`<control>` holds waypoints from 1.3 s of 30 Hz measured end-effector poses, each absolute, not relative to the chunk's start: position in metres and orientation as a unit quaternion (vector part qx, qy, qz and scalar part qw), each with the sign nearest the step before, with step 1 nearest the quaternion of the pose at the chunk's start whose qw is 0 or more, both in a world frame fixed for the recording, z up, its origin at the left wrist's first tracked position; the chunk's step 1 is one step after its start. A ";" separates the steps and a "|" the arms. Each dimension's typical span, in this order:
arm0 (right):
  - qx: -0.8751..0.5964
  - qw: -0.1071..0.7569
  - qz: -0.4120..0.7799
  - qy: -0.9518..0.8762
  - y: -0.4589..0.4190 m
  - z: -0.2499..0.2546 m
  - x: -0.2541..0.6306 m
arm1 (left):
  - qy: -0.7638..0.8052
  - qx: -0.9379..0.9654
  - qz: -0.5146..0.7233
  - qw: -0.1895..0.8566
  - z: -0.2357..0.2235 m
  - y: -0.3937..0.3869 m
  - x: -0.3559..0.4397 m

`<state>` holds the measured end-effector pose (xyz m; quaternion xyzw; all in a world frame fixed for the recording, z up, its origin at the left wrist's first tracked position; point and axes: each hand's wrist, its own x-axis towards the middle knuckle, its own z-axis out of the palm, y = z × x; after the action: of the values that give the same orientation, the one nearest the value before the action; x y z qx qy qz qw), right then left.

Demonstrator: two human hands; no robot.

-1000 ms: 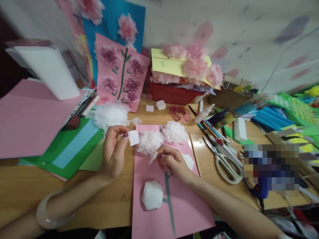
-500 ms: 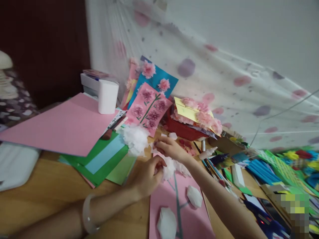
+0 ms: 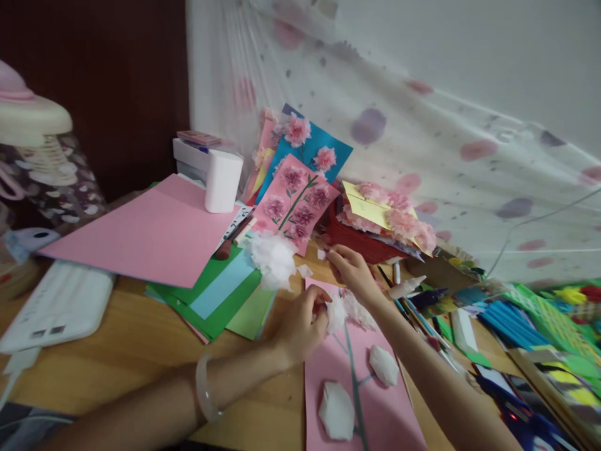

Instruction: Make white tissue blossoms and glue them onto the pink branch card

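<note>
A pink card [image 3: 328, 382] with a painted green stem lies on the table, bearing two flat white paper pads [image 3: 337, 411]. At its upper end sits a fluffy white tissue-paper flower [image 3: 336, 314], and a pale pink-white one [image 3: 359, 310] is beside it. My left hand [image 3: 303, 326], wearing a pale bangle, is closed with thumb and fingers pinched at the white flower's edge. Beyond the card, my right hand [image 3: 351, 270] is closed in a pinch, its fingertips beside a small white scrap [image 3: 322, 254]; whether it grips anything is unclear.
A loose white tissue flower [image 3: 272, 260] and a paper scrap [image 3: 305, 270] lie left of the card. Further left are green sheets [image 3: 181, 307] and a large pink sheet [image 3: 141, 232]. Pens [image 3: 422, 326] and a blue glue gun [image 3: 521, 413] lie right; a red basket [image 3: 361, 241] stands behind.
My right hand has moved away from the white flower, up and to the right. My left hand stays beside the flower. The view has shifted left.
</note>
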<state>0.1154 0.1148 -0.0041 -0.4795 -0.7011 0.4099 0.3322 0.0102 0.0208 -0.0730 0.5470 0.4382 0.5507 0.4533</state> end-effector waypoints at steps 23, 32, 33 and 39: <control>-0.305 0.286 0.741 -0.526 0.015 -0.070 0.188 | 0.403 0.623 0.446 0.500 -0.072 -0.001 0.004; -0.329 0.272 0.732 -0.530 0.014 -0.066 0.189 | 0.381 0.587 0.471 0.537 -0.065 -0.001 0.009; -0.326 0.275 0.732 -0.531 0.014 -0.066 0.189 | 0.382 0.584 0.469 0.541 -0.065 -0.001 0.010; -0.353 0.324 0.691 -0.541 0.013 -0.070 0.190 | 0.421 0.568 0.494 0.507 -0.067 0.002 0.017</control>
<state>0.1900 0.0133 -0.0703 -0.3535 -0.5412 0.6906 0.3243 0.0168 0.0019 -0.0671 0.5676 0.4206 0.4940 0.5068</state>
